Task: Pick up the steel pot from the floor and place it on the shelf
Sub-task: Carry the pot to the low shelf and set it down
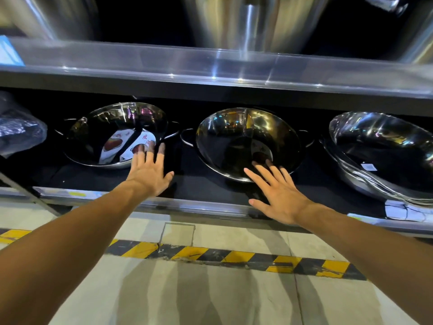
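A shiny steel pot [248,141] with two side handles leans tilted on the low shelf [210,206], at the middle. A second steel pot [98,130] with a paper label inside stands to its left. My left hand [150,171] is spread flat and empty between the two pots, its fingertips at the left pot's right rim. My right hand [278,195] is spread and empty just in front of the middle pot's lower rim, fingertips over it. I cannot tell whether either hand touches a pot.
A stack of wide steel pans [384,158] lies on the shelf at the right, a plastic-wrapped bundle [18,130] at the left. An upper shelf [210,64] carries large steel vessels [255,22]. Yellow-black hazard tape [234,256] runs across the concrete floor.
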Demonstrator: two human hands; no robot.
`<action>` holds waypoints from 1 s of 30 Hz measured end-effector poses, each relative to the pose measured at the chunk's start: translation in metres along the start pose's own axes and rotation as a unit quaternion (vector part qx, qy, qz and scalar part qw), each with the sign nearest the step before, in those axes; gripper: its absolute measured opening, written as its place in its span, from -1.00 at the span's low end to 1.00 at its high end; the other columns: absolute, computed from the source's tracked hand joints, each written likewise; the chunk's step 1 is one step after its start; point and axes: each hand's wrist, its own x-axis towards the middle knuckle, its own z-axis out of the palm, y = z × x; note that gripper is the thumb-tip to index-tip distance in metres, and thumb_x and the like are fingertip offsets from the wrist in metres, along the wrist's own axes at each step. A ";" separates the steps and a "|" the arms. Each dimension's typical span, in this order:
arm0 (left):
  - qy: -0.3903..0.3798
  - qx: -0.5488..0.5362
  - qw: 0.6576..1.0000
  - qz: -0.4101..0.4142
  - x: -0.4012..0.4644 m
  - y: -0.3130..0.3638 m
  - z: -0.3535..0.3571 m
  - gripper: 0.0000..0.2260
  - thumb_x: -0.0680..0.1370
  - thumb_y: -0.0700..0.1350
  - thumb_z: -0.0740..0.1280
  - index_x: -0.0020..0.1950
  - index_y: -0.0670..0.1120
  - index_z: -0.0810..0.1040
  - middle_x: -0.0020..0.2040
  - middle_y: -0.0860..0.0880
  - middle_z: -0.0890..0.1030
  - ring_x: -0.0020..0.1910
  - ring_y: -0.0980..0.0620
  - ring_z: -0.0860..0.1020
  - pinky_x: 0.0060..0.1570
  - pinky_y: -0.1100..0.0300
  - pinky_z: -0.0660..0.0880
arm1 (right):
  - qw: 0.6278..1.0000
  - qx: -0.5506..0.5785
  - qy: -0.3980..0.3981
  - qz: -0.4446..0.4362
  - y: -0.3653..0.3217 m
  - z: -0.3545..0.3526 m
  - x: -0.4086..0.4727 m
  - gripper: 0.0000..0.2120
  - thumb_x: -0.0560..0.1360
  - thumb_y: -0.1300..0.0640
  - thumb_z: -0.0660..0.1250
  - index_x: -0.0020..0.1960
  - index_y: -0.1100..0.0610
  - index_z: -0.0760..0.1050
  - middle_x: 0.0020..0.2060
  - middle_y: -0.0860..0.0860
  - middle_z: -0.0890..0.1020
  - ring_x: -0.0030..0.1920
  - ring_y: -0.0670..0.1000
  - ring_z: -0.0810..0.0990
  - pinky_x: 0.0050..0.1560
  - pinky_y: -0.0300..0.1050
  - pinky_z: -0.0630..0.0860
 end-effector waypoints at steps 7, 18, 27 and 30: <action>-0.067 0.012 0.994 -0.089 -0.022 -0.065 0.024 -0.28 0.61 0.28 -0.01 0.60 -0.04 -0.25 0.62 -0.15 -0.15 0.58 -0.23 -0.15 0.52 -0.17 -0.07 | 0.999 -0.020 -0.005 0.028 -0.021 0.012 0.014 -0.27 0.56 -0.38 -0.07 0.54 -0.21 -0.43 0.61 -0.06 -0.14 0.60 0.17 -0.14 0.55 0.20 -0.23; -0.078 0.033 0.994 -0.064 -0.036 -0.072 0.015 -0.30 0.63 0.24 -0.02 0.60 -0.06 -0.26 0.63 -0.14 -0.12 0.59 -0.21 -0.12 0.53 -0.17 -0.04 | 0.997 -0.047 0.014 0.052 -0.032 0.011 0.020 -0.26 0.56 -0.36 -0.05 0.58 -0.15 -0.32 0.60 -0.01 0.00 0.58 0.18 -0.02 0.55 0.22 -0.16; -0.096 0.014 0.994 -0.052 -0.038 -0.075 0.017 -0.29 0.63 0.25 -0.03 0.59 -0.03 -0.33 0.60 -0.14 -0.30 0.58 -0.21 -0.24 0.54 -0.14 -0.12 | 0.999 -0.042 0.002 0.032 -0.033 0.008 0.026 -0.21 0.54 -0.37 0.03 0.58 -0.16 -0.31 0.59 0.02 0.03 0.58 0.18 0.00 0.54 0.24 -0.12; -0.078 0.028 0.996 -0.039 -0.040 -0.074 0.014 -0.30 0.62 0.26 -0.03 0.59 -0.01 -0.31 0.61 -0.15 -0.28 0.58 -0.23 -0.22 0.54 -0.14 -0.11 | 0.999 -0.029 0.000 0.017 -0.031 0.004 0.027 -0.22 0.55 -0.36 0.03 0.59 -0.14 -0.28 0.60 -0.01 0.02 0.58 0.14 -0.02 0.54 0.20 -0.10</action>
